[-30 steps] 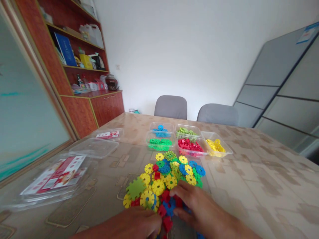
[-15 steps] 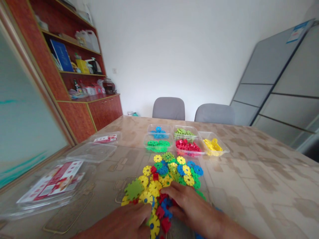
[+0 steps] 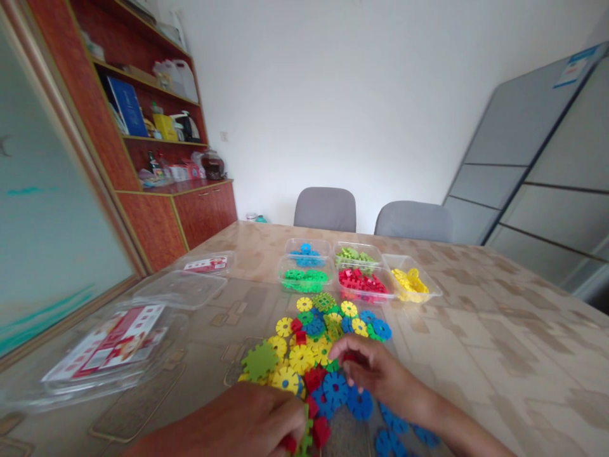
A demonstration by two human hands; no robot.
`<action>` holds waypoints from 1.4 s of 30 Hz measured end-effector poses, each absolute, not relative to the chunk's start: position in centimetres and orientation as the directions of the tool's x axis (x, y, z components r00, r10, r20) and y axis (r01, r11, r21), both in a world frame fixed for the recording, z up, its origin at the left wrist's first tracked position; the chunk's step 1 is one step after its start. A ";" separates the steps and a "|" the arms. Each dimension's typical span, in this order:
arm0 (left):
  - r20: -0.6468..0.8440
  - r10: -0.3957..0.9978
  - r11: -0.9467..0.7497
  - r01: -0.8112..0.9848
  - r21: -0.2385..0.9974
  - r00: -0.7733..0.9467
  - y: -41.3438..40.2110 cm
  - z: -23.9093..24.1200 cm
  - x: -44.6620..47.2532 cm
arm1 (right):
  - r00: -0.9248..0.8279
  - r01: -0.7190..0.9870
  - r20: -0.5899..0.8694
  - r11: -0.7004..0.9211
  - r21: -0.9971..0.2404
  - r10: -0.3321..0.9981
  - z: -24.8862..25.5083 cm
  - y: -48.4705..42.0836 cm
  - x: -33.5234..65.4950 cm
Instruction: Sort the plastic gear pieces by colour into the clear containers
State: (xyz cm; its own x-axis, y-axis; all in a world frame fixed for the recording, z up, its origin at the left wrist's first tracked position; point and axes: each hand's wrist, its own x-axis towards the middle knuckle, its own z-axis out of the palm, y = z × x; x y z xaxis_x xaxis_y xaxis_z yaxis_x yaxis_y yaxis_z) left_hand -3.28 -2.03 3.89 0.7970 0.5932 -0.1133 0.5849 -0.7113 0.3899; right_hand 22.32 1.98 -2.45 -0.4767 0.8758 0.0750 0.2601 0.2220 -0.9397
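Observation:
A pile of plastic building pieces lies on the table before me: yellow notched discs [image 3: 303, 358], blue discs [image 3: 335, 388], a large olive-green toothed piece [image 3: 259, 360] and red blocks [image 3: 321, 431]. My left hand [image 3: 261, 416] is closed low at the near edge of the pile; a bit of red shows at its fingertips beside a green piece [image 3: 307, 435], and its grip is partly hidden. Over the right side of the pile, my right hand [image 3: 380, 371] is curled with red showing inside its fingers. Several blue discs [image 3: 390, 443] lie spread below the right wrist.
Clear tubs beyond the pile hold sorted pieces: blue [image 3: 307, 244], green [image 3: 304, 289], light green [image 3: 359, 246], red [image 3: 366, 298] and yellow [image 3: 435, 293]. Clear lids [image 3: 178, 292] and a printed card [image 3: 107, 343] lie at left. Two grey chairs [image 3: 326, 209] stand behind the table.
My right hand has lifted and drawn back to the right from the red blocks, uncovering blue discs. My left hand has shifted slightly right. The view has turned a little left.

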 end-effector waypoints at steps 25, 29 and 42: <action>0.044 0.635 -0.697 0.547 0.465 0.771 0.9 0.8 -2.5 | -0.553 0.554 0.243 0.569 -0.608 0.797 -1.8 1.1 21.5; 0.020 0.654 -0.644 0.542 0.540 0.757 1.8 0.1 -1.5 | -0.623 0.531 0.165 0.568 -0.629 0.765 -1.0 0.6 21.8; -0.025 0.685 -0.539 0.529 0.656 0.728 1.7 -0.5 -1.4 | -0.685 0.509 0.064 0.539 -0.671 0.726 0.3 -1.0 21.9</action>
